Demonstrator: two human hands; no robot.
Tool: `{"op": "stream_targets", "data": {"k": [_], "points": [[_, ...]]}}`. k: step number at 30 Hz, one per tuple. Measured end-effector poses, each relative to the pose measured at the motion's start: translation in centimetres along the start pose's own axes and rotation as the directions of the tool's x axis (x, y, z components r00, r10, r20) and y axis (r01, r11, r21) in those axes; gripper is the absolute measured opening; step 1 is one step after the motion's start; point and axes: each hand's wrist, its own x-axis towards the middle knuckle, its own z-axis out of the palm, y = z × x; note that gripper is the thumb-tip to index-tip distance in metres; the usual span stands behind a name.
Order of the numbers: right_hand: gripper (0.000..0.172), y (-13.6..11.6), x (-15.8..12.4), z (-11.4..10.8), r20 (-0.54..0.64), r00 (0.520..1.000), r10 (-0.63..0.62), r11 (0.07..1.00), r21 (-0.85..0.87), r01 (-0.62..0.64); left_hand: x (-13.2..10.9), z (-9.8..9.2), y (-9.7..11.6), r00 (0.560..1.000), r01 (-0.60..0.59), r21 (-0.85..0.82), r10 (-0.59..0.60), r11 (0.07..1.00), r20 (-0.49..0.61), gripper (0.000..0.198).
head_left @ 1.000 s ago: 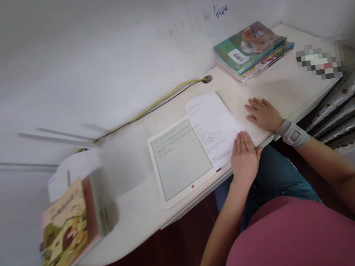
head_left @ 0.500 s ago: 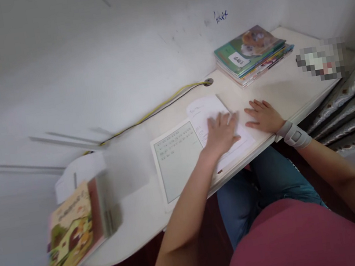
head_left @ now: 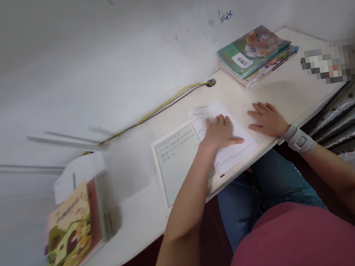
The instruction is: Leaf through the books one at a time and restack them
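An open booklet point(head_left: 181, 154) lies on the white desk point(head_left: 135, 210) in front of me, with a greenish page on the left and a white printed page on the right. My left hand point(head_left: 219, 132) lies flat on the white page, fingers spread and thumb out. Just right of the booklet, my right hand point(head_left: 267, 118) rests palm down on the bare desk with its fingers apart. A grey wrist wrap point(head_left: 298, 139) sits on my right wrist.
A stack of colourful books point(head_left: 257, 54) lies at the back right by the wall. Another pile topped by a picture book point(head_left: 71, 235) overhangs the desk's left end, with white papers point(head_left: 78, 174) behind it. A yellow cable point(head_left: 156, 106) runs along the wall to a grommet point(head_left: 212, 82). Patterned fabric point(head_left: 354, 111) hangs at right.
My left hand has moved from the booklet's lower right corner up onto the middle of the white page. My right hand has stayed in place.
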Motion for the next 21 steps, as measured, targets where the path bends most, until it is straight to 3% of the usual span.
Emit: {"op": "stream_targets", "data": {"k": [8,16,21], "points": [[0.058,-0.1,0.0,-0.2,0.021,1.0,0.006,1.0,-0.003,-0.006,-0.3,0.4,-0.9,0.996,-0.083,-0.002,0.083,0.997,-0.018,0.097],[0.059,-0.2,0.0,-0.2,0.023,1.0,0.003,1.0,-0.013,-0.002,0.7,0.0,-0.5,0.992,0.033,-0.014,-0.034,0.999,-0.124,0.093],[0.059,-0.1,0.0,-0.1,0.009,1.0,-0.008,1.0,0.006,0.008,0.4,0.4,0.5,0.991,0.024,-0.011,-0.026,1.0,-0.134,0.096]]}}
